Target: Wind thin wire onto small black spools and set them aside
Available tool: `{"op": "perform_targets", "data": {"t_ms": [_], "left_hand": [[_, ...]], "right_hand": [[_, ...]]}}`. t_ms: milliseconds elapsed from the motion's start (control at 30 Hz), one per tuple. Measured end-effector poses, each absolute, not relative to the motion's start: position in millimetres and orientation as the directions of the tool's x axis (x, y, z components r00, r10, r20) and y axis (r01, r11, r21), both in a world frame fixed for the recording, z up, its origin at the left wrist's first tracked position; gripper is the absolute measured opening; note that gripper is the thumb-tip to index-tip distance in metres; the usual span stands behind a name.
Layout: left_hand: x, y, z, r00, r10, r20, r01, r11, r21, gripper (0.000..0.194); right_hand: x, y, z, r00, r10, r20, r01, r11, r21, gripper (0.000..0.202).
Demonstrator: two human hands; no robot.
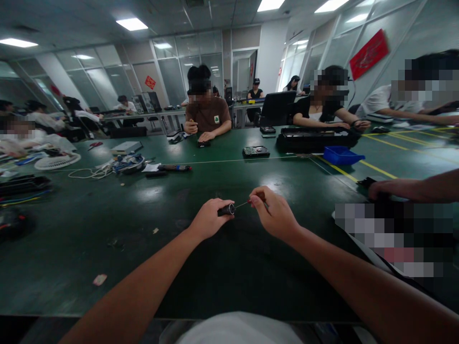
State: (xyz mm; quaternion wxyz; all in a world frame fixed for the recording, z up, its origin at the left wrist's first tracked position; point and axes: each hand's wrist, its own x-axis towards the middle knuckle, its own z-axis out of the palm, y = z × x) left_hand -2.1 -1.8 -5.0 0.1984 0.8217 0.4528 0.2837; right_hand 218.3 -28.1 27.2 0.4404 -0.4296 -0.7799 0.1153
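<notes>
My left hand is wrapped round a black cylindrical part, whose round end faces right. Thumb and fingers of my right hand close on a screwdriver with a reddish handle, mostly covered by the fingers. Its thin metal shaft points left to the round end of the black part; whether the tip touches it is too small to tell. Both hands are above the dark green table, near its middle.
Ahead lie a hard drive, a blue tray, a long black device and a pen-like tool. Cables and a white fan grille are at the left. Another person's arm reaches in from the right.
</notes>
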Motion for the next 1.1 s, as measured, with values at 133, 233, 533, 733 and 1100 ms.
{"op": "perform_targets", "data": {"t_ms": [133, 233, 533, 733, 1100], "left_hand": [[-3.2, 0.3, -8.1, 0.443, 0.855, 0.269, 0.636, -0.511, 0.578, 0.040], [-2.8, 0.9, -8.5, 0.452, 0.850, 0.271, 0.632, -0.519, 0.576, 0.041], [-0.5, 1.0, -6.4, 0.454, 0.862, 0.223, 0.641, -0.491, 0.590, 0.041], [0.7, 0.3, -4.6, 0.415, 0.884, 0.214, 0.634, -0.450, 0.628, 0.037], [0.8, 1.7, -1.7, 0.176, 0.951, 0.255, 0.531, -0.310, 0.789, 0.038]], "right_hand": [[219.2, -27.8, 27.3, -0.254, 0.783, 0.568, 0.583, 0.592, -0.556, 0.010], [218.9, -27.6, 27.5, -0.267, 0.791, 0.550, 0.588, 0.586, -0.557, 0.010], [217.7, -28.9, 28.0, -0.293, 0.794, 0.532, 0.611, 0.584, -0.535, 0.010], [218.7, -27.0, 28.3, -0.290, 0.806, 0.516, 0.647, 0.563, -0.515, 0.010], [221.6, -24.8, 30.1, -0.255, 0.828, 0.500, 0.651, 0.529, -0.544, 0.013]]}}
